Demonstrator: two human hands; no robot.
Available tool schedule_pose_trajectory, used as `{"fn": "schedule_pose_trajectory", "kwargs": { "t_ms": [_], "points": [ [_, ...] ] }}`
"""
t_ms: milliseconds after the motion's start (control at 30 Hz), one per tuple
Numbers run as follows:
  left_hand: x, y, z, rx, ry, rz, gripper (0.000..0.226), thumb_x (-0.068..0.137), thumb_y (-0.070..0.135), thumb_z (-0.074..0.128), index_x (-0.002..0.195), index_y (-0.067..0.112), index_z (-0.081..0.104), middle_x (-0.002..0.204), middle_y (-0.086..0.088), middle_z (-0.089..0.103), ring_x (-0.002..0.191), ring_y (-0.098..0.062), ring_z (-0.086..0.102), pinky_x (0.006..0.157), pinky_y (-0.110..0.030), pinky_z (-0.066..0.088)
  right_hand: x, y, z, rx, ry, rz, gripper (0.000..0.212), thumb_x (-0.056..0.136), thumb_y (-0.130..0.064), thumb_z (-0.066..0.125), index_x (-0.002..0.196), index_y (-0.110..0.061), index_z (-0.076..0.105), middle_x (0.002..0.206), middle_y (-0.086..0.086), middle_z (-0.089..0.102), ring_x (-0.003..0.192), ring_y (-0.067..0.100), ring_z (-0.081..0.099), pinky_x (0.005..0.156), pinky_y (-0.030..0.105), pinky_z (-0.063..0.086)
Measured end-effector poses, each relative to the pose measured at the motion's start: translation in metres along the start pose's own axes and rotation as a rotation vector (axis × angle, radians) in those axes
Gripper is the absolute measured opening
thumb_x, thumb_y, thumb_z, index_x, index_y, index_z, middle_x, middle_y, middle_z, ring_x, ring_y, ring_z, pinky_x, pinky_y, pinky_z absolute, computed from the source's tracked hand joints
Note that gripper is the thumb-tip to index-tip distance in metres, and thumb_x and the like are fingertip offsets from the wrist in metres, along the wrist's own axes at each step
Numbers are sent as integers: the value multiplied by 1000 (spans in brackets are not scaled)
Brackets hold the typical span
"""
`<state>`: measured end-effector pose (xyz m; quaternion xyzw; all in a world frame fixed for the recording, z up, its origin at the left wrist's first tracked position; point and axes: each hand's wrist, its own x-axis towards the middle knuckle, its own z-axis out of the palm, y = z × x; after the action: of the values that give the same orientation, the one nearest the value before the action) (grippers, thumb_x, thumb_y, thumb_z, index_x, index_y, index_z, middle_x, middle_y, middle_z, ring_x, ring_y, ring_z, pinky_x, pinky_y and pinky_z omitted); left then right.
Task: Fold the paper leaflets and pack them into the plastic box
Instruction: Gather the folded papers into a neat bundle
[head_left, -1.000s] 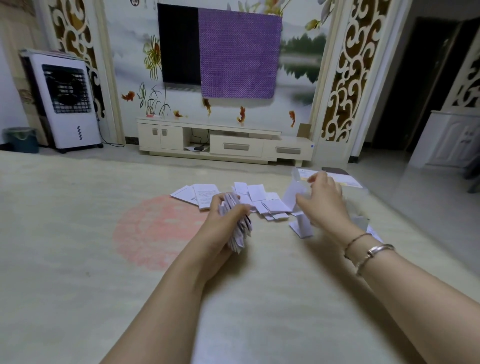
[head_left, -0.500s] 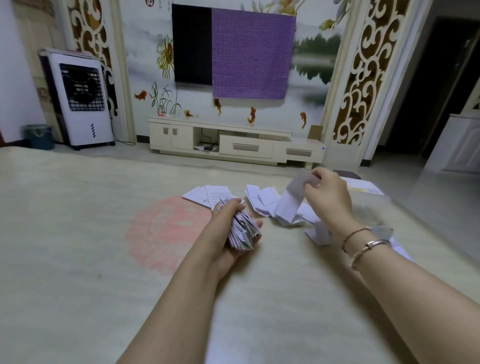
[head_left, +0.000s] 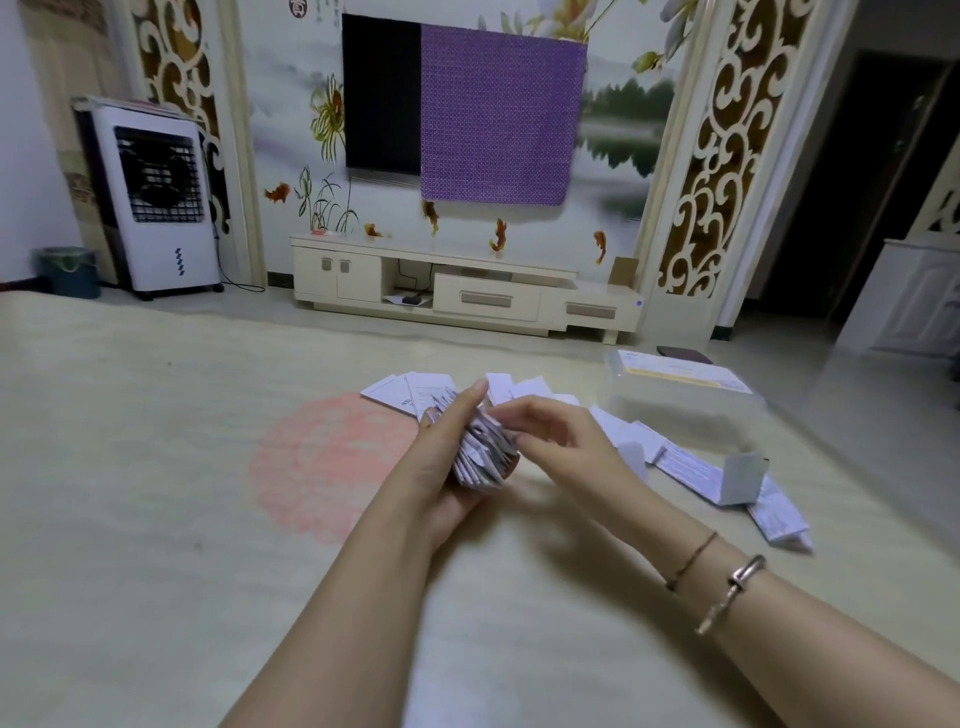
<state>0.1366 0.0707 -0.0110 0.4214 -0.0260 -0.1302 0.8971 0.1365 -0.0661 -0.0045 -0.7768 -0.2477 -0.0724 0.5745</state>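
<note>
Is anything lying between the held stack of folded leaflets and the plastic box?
Only loose leaflets on the surface lie between the stack in the left hand and the plastic box; nothing upright blocks the way.

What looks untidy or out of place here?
Leaflets lie scattered and partly unfolded on the mat, outside the box. One stands up half-folded. The left hand holds a fanned, uneven bundle, which the right hand touches.
</note>
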Motion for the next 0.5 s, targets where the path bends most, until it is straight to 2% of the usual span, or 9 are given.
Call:
{"fn": "schedule_pose_trajectory", "kwargs": {
  "t_ms": [67, 133, 200, 233, 300, 333, 367, 433, 500],
  "points": [
    [4, 1, -3, -45, 9, 14, 29, 86, 28, 68, 105, 8, 59, 85, -9, 69, 76, -19, 67, 75, -31, 55, 3, -2, -1, 15, -81, 10, 52, 60, -2, 40, 102, -16, 67, 100, -9, 67, 98, -3, 61, 77, 7, 43],
    [8, -1, -4, -23, 75, 53, 32, 78, 19, 75, 103, 13, 57, 75, -4, 67, 63, -14, 66, 67, -28, 52, 12, 0, -9, -88, -32, -1, 58, 57, -4, 39, 103, -21, 68, 104, -9, 67, 106, -3, 54, 78, 6, 41],
    [12, -1, -5, -22, 156, 79, 35, 73, 13, 72, 102, 16, 53, 75, -5, 61, 64, -18, 63, 66, -28, 50, 25, 12, -23, -432, 64, -10, 57, 63, -11, 43, 113, -26, 64, 120, -10, 62, 120, 4, 45, 96, 19, 38],
    [14, -1, -7, -33, 188, 94, 27, 77, 11, 67, 98, 16, 51, 75, -7, 57, 65, -21, 61, 66, -29, 49, 31, 21, -30, -659, 49, 23, 55, 69, -14, 47, 121, -27, 58, 127, -9, 57, 126, 10, 40, 104, 27, 33],
    [16, 2, -9, -48, 214, 109, 13, 84, 5, 56, 87, 15, 48, 71, -9, 52, 61, -22, 58, 64, -27, 44, 41, 40, -42, -1025, -62, 130, 49, 81, -14, 50, 129, -25, 50, 134, -4, 51, 135, 18, 32, 107, 34, 23],
    [15, 3, -9, -66, 204, 101, 13, 85, 3, 53, 82, 14, 47, 68, -8, 51, 57, -21, 58, 63, -26, 42, 43, 48, -45, -1113, -93, 155, 42, 85, -13, 49, 125, -23, 52, 130, -2, 54, 136, 20, 32, 106, 33, 21],
    [16, 5, -10, -84, 193, 91, 14, 85, 1, 52, 79, 13, 48, 66, -7, 50, 55, -22, 58, 63, -26, 42, 45, 53, -45, -1147, -67, 150, 34, 87, -12, 47, 117, -22, 59, 123, -1, 59, 132, 21, 39, 102, 32, 22],
    [16, 6, -11, -92, 172, 76, 17, 85, 0, 52, 75, 13, 50, 67, -7, 52, 60, -23, 55, 61, -26, 44, 43, 53, -43, -1088, 97, 84, 24, 87, -11, 48, 95, -21, 68, 101, -2, 69, 109, 23, 56, 88, 30, 28],
    [15, 7, -10, -73, 159, 67, 16, 85, 1, 55, 76, 14, 50, 70, -7, 54, 63, -23, 54, 59, -25, 46, 37, 43, -39, -952, 261, 3, 24, 85, -9, 48, 82, -22, 68, 86, -4, 70, 89, 21, 61, 79, 30, 37]
  ]
}}
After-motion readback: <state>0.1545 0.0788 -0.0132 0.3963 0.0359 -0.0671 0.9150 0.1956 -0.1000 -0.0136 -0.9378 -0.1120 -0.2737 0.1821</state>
